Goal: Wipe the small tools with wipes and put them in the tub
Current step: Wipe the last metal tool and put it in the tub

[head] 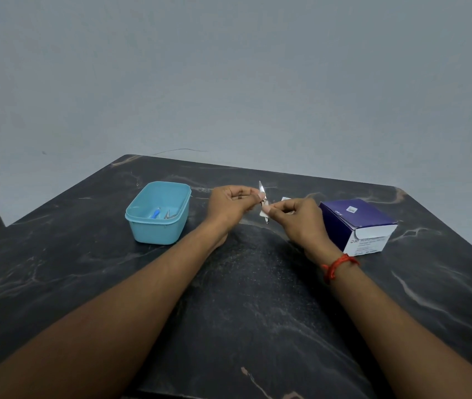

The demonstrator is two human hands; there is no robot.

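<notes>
My left hand [230,207] pinches a small shiny metal tool [262,188] above the middle of the table, its tip pointing up. My right hand [298,218] holds a white wipe [264,212] pressed around the tool's lower end. A light blue tub [158,213] stands to the left of my hands. Inside it lie a blue-handled tool [155,213] and a metal tool [167,215].
A dark blue and white box of wipes [361,226] sits at the right, close to my right wrist. A small white packet [285,199] lies on the dark marble table [258,298] behind my right hand. A grey wall rises behind the table's far edge.
</notes>
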